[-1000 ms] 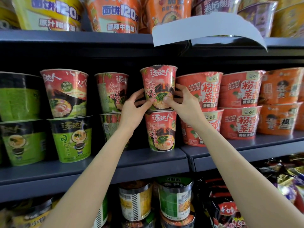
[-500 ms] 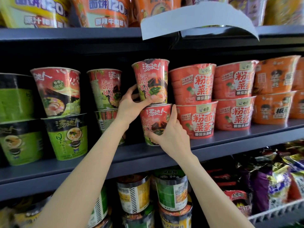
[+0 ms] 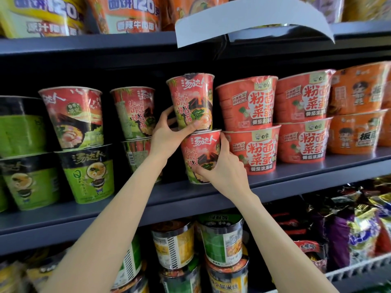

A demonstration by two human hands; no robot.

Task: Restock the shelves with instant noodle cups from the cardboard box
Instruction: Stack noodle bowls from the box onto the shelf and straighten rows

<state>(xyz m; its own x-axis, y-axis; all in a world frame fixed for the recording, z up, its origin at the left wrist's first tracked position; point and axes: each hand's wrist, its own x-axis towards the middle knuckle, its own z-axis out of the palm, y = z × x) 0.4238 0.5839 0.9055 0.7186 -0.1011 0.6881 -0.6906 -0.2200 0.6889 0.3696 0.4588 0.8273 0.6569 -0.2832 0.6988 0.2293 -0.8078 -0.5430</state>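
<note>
Dark metal shelving (image 3: 148, 199) is filling our view. We are curling our left hand (image 3: 167, 136) round the base of the upper red cup (image 3: 191, 100) and our right hand (image 3: 224, 170) round the lower red cup (image 3: 201, 153), stacked upright on the middle shelf, glossy shrink-wrapped tapered tubs. Wider red bowls (image 3: 251, 127) are sitting just right.

upper cup (image 3: 191, 100) on lower cup (image 3: 201, 155), bowls (image 3: 247, 104) just right
</note>
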